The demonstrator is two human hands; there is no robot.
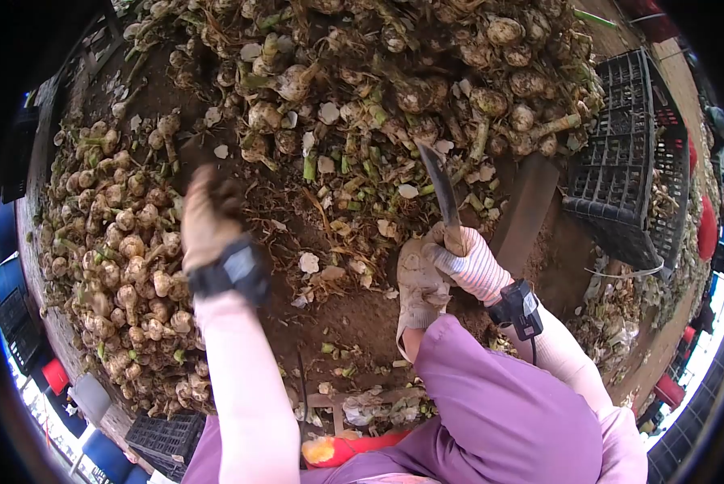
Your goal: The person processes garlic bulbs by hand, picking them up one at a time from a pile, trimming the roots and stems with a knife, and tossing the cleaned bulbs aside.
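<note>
My right hand (467, 262), in a striped glove, is wrapped around the handle of a curved knife (441, 187). Its dark blade points up and away from me. That hand rests against a dirty shoe (417, 282) at my bent knee. My left hand (208, 218), also gloved, is smeared by motion, so its fingers and anything in them cannot be made out. It is over bare soil, beside a pile of trimmed garlic bulbs (132, 246) on the left. Farther ahead lies a big heap of garlic (410, 89) with stems still on.
A black plastic crate (612, 149) stands tilted at the right, next to a flat brown board (527, 206). Cut stems and dry skins (354, 218) litter the soil between the piles. Another black crate (164, 436) is at the lower left, and a red object (354, 448) lies below me.
</note>
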